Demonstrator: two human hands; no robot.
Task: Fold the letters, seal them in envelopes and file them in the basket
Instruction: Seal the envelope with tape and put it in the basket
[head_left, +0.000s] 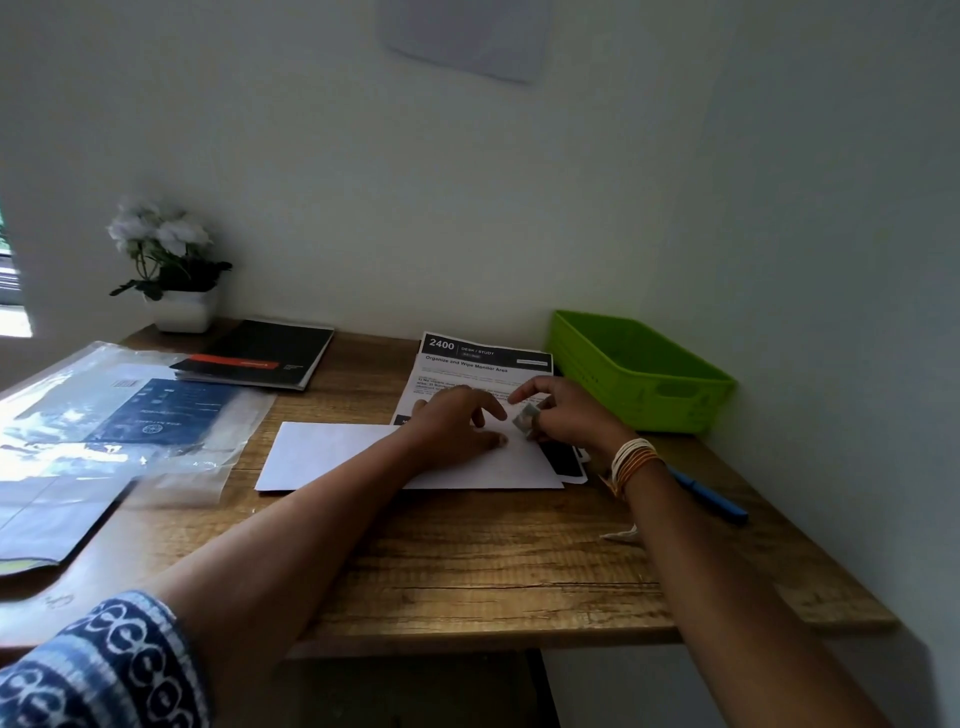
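Note:
A white envelope (332, 454) lies flat on the wooden desk (467, 561), its right part under my hands. My left hand (457, 423) rests palm-down on the envelope with fingers spread. Just to its right, my right hand (566, 413) pinches a small grey stamp-like piece (525, 418) over the envelope's right end. A printed letter sheet (478, 364) with a black header lies behind the envelope, partly covered by both hands. The green plastic basket (639, 371) stands at the back right against the wall.
A blue pen (711, 496) lies by my right wrist. Clear plastic sleeves holding a dark booklet (124, 415) cover the left side. A black notebook (265, 353) and a white potted flower (171, 270) sit at the back left. Walls close the back and right.

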